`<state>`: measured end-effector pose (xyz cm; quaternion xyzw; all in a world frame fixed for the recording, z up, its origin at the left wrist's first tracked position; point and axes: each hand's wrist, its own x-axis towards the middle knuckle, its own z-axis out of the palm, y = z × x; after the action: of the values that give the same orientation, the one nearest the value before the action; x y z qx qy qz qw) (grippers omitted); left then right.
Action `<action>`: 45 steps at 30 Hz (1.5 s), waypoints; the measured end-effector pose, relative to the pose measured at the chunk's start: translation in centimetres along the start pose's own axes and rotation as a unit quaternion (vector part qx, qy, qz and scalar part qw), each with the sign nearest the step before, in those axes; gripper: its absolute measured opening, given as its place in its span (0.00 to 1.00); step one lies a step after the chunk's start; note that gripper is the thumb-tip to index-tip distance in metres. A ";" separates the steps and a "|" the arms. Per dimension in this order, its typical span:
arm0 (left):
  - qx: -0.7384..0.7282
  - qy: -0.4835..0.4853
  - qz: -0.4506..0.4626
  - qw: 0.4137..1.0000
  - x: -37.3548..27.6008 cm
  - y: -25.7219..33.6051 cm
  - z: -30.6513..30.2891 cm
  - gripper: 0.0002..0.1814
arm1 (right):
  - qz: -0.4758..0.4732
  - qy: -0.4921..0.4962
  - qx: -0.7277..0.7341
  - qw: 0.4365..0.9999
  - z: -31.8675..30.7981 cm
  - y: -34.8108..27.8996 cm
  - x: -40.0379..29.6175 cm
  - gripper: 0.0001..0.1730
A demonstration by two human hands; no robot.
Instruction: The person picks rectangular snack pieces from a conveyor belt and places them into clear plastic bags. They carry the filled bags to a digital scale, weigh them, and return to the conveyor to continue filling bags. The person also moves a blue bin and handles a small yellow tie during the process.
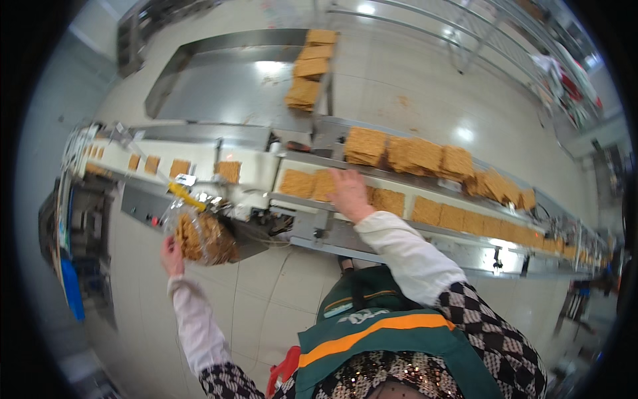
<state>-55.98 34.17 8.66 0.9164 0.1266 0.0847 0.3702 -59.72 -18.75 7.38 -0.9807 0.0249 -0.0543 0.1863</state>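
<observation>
My right hand (349, 193) lies over a row of square golden-brown noodle-like cakes (297, 183) on a white conveyor belt (408, 203). Its fingers reach across one cake, with the thumb apart from them. Farther left, my left hand (173, 258) is at the side of a clear plastic bag (212, 252) filled with brown broken pieces. Its fingers are bent near the plastic, but whether they pinch it is not clear. More square cakes (473, 222) run along the belt to the right. Single cakes (229, 171) lie spaced out on the left belt (259, 167).
Stacked cakes (416, 155) line the metal ledge beyond the belt. Another pile (304, 92) sits on the edge of a steel tray table (214, 85). A yellow-handled tool (187, 195) lies above the bag. A dark-handled tool (298, 146) rests by the belt joint.
</observation>
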 end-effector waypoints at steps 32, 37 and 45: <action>-0.101 -0.267 0.176 0.942 -28.2 20.7 18.1 0.08 | 0.070 -0.088 0.204 0.972 -12.5 17.4 -7.1 0.11; -0.097 -0.258 0.197 0.941 -29.9 20.5 18.2 0.08 | 0.048 -0.051 0.160 0.985 -8.2 22.9 -8.6 0.10; -0.044 -0.091 0.130 0.986 -27.4 14.8 12.3 0.10 | 0.042 0.021 0.108 0.993 -9.3 24.2 -14.2 0.13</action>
<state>-76.56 7.75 8.62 0.9118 -0.0316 0.0543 0.4058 -75.57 -43.61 5.69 -0.9516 0.0639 -0.0696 0.2925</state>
